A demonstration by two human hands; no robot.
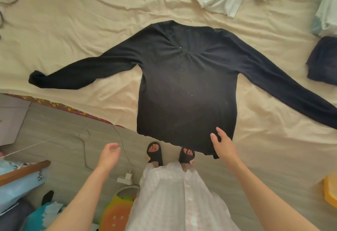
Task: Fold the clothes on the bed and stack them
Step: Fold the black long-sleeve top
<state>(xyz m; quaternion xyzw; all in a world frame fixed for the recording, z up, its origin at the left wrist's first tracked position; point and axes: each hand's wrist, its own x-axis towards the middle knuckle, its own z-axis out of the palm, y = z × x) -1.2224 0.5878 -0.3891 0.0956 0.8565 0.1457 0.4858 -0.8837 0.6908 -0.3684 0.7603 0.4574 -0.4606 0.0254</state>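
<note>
Head view shows your black top (184, 85) spread flat at the bed's (91, 21) edge, unfolded; your right hand (223, 144) hovers loose-fingered over its hem, left hand (109, 155) empty. Next, probably fold a sleeve inward.

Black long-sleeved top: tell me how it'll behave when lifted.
The black top lies flat and creased on the bed sheet, so it is probably floppy and light. Its spread sleeves would likely dangle; the hem already overhangs the edge.

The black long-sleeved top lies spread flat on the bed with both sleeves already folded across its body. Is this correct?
Not quite. In the head view, the black top does lie spread flat on the bed, but both sleeves stretch outward to the sides, not yet folded.
</note>
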